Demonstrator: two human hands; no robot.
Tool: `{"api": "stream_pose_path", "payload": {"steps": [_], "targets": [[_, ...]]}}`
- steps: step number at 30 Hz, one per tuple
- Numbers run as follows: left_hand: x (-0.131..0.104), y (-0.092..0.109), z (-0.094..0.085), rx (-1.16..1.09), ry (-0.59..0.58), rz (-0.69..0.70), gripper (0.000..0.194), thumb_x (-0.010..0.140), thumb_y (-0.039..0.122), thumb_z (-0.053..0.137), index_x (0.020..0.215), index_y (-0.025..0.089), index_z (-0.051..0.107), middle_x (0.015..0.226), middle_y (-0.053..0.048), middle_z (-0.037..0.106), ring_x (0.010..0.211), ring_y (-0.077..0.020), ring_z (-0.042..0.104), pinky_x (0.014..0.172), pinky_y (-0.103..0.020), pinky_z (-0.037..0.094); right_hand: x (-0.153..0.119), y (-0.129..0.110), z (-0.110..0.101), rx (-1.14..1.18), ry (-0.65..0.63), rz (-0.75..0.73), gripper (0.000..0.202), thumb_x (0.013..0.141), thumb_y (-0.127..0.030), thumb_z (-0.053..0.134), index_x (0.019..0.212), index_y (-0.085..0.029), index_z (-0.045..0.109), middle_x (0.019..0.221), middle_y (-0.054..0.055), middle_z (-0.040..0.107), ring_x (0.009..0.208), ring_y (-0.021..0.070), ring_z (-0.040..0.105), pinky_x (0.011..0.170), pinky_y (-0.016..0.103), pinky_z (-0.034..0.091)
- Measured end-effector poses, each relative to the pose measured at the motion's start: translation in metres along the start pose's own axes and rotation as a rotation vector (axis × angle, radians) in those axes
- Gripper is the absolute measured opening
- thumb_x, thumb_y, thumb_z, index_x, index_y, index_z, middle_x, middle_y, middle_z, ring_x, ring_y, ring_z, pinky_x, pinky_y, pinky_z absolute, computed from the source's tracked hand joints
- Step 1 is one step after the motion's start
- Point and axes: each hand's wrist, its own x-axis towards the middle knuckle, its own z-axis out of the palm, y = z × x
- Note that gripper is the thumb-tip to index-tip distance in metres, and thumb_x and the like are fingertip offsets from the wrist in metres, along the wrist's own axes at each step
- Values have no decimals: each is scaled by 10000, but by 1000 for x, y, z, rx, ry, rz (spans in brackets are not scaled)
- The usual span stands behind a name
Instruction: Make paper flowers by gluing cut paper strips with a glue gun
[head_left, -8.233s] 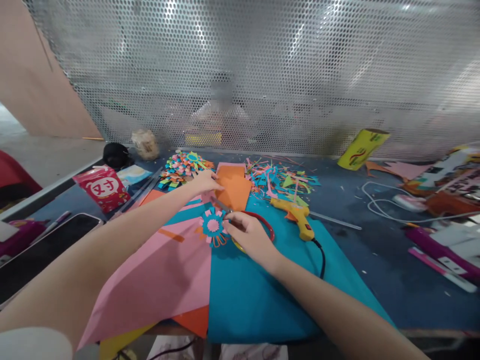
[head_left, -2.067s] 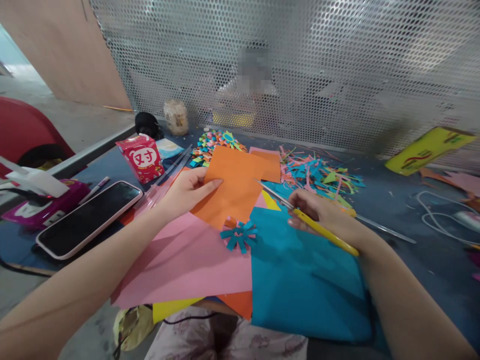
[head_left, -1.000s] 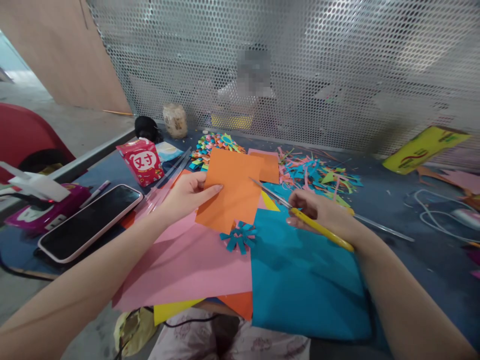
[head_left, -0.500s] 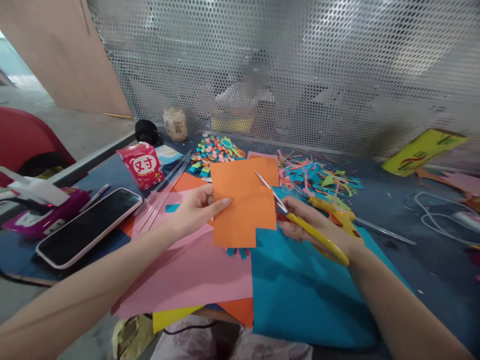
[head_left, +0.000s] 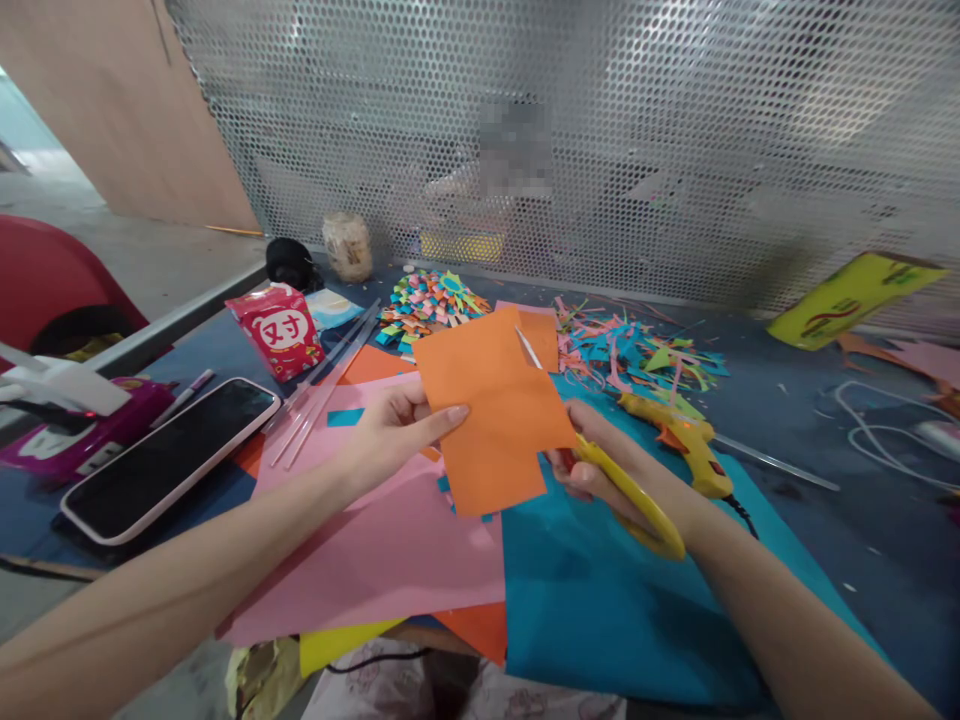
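An orange sheet of paper (head_left: 487, 415) with a notch at its lower right corner hangs tilted in the middle, pinched at its left edge by my left hand (head_left: 397, 435). My right hand (head_left: 611, 455) is closed round the yellow handles of a pair of scissors (head_left: 645, 510). A blade tip shows at the sheet's right edge; the rest of the blades is hidden by the paper. Below lie a large pink sheet (head_left: 360, 560) and a large blue sheet (head_left: 600, 610). Just right of my right hand is a yellow glue gun (head_left: 686, 440).
Behind stand a pile of colourful paper pieces (head_left: 427, 310) and thin paper strips (head_left: 630, 345). At left are a phone (head_left: 172, 455), a red snack packet (head_left: 277, 330), clear glue sticks (head_left: 315, 400) and a purple power strip (head_left: 112, 430). A perforated metal screen (head_left: 675, 150) closes the back; a person sits beyond.
The orange sheet has turned, its lower end swinging to the right. The scissors have dropped slightly, and their blades have gone from in front of the sheet to mostly hidden at its right edge.
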Motion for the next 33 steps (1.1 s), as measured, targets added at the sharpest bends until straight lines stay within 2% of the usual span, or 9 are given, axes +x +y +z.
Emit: {"api": "stream_pose_path", "payload": {"steps": [3, 6, 12, 19, 25, 33], "targets": [[-1, 0, 1, -3, 12, -2, 323, 710, 436, 709, 837, 141, 677, 778, -48, 732, 620, -135, 651, 540, -215, 505, -1, -1, 0, -11, 5, 16, 438, 740, -585, 608, 930, -238, 421, 803, -5, 402, 658, 132, 407, 550, 283, 379], [-3, 0, 3, -42, -8, 6, 331, 693, 426, 724, 859, 142, 685, 851, -66, 743, 706, -166, 680, 595, -238, 521, -2, 0, 0, -1, 24, 13, 427, 740, -576, 609, 940, -246, 425, 854, 11, 416, 698, 145, 432, 574, 290, 391], [-6, 3, 4, -46, -30, -39, 390, 652, 433, 748, 890, 131, 679, 915, -95, 745, 756, -203, 695, 638, -281, 541, -2, -3, 1, -32, 39, 16, 492, 721, -678, 561, 893, -252, 387, 722, -26, 378, 599, 129, 348, 508, 284, 312], [-7, 6, 4, -17, -20, -20, 345, 668, 437, 734, 813, 131, 669, 778, -74, 737, 637, -179, 668, 537, -259, 492, -2, -7, 0, -67, 32, 17, 427, 733, -577, 613, 865, -243, 382, 692, -44, 396, 547, 102, 337, 472, 268, 267], [-8, 4, 2, -34, -28, -7, 324, 680, 405, 733, 850, 136, 673, 851, -83, 741, 704, -194, 681, 590, -276, 519, -1, -8, -1, -80, 62, 27, 415, 708, -555, 639, 844, -256, 386, 675, -46, 389, 526, 104, 336, 467, 269, 264], [-7, 5, 1, -11, -7, 21, 331, 673, 412, 733, 844, 134, 676, 850, -83, 741, 717, -192, 688, 641, -295, 551, 5, 9, -5, -120, 86, 26, 437, 679, -574, 631, 836, -239, 398, 681, -51, 400, 474, 68, 329, 390, 232, 242]]}}
